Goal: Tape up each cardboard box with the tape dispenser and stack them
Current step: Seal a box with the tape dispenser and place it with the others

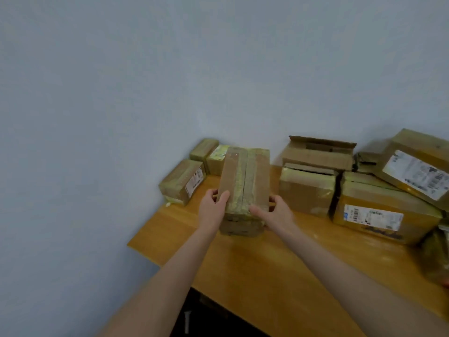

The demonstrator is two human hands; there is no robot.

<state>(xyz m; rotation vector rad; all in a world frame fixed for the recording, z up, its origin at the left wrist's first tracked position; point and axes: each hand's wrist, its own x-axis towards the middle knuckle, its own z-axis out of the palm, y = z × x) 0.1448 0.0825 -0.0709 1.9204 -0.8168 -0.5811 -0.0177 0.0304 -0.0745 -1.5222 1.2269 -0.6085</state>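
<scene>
A taped brown cardboard box [245, 181] is in the middle of the view, tilted with its far end raised, tape running along its top seam. My left hand [212, 209] grips its near left edge, thumb on top. My right hand [273, 211] holds its near right edge, thumb across the taped end. The box is above the wooden table [255, 268]. No tape dispenser is in view.
Three small taped boxes [182, 182] sit at the table's far left corner against the wall. To the right stand an open box [318, 152] on another box [306, 188], and large labelled boxes [379, 212]. The table's left edge drops off near the wall.
</scene>
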